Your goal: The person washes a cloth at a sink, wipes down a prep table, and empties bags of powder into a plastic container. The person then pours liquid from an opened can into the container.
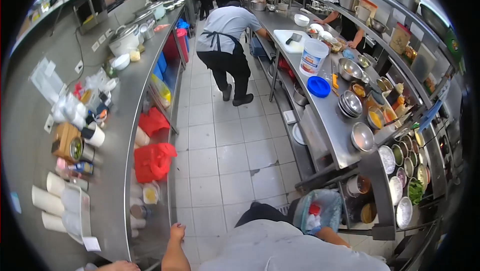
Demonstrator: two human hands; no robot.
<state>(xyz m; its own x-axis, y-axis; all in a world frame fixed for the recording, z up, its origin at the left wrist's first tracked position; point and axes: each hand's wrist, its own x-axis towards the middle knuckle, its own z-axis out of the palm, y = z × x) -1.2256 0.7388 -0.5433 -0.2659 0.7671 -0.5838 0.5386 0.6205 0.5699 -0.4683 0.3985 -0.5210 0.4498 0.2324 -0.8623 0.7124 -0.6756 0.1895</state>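
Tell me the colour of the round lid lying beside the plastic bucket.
The round lid is blue; it shows best in the head view.

One lined bin (pixel 329 210), one blue lid (pixel 318 87)

Wearer's clothing, seen from above.
Pale grey shirt (pixel 295 251), faintly smudged; black lower garment (pixel 262 214); forearms (pixel 173 252) bare, unmarked by sleeves.

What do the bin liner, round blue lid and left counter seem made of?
Bin liner: thin, translucent plastic film, judging by its wrinkles.
Blue lid: probably smooth moulded plastic, given its even, saturated colour.
Left counter: satin grey metal, likely stainless steel, from its soft reflections.
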